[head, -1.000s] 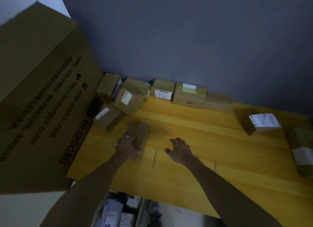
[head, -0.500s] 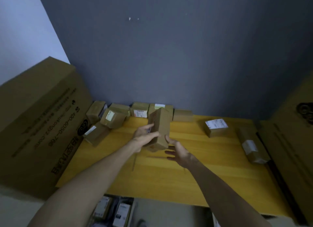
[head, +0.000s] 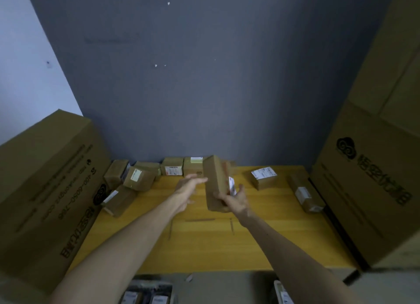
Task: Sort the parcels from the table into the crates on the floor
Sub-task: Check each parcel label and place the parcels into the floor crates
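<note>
Brown parcel (head: 214, 181) upright in the air above the table (head: 204, 247), toward its far side. Right hand (head: 235, 200) grips the parcel's lower right end, fingers curled round it. Left hand (head: 189, 184) at its left face, fingers straight and together; cannot tell if they touch. More parcels (head: 172, 169) line the far wall.

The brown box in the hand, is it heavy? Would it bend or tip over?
Probably light: the right hand grips the parcel near its bottom. Likely stiff, since its edges look straight. It might tip, held tall on end with the left hand open beside it.
</note>
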